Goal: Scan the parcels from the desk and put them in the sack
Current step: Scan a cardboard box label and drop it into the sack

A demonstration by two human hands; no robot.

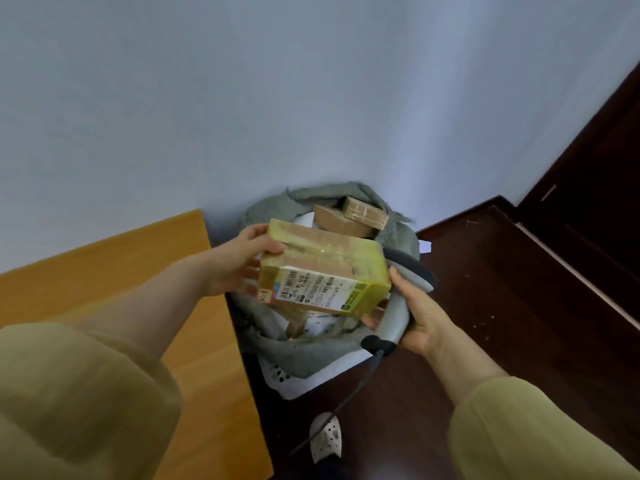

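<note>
A cardboard parcel (322,268) wrapped in yellowish tape, with a white barcode label on its near side, hangs above the open grey sack (277,344). My left hand (239,261) grips its left end, thumb on top. My right hand (415,313) holds a grey barcode scanner (398,306) by the handle, and its fingers touch the parcel's right lower corner. The scanner head sits behind the parcel's right end. Two brown parcels (349,216) lie inside the sack at its far side.
The wooden desk (121,271) is on the left, its corner next to the sack. The sack stands in a white basket (301,382) against the pale wall. Dark wooden floor and a dark door (588,168) lie to the right. The scanner cable (346,400) hangs down past my foot (325,434).
</note>
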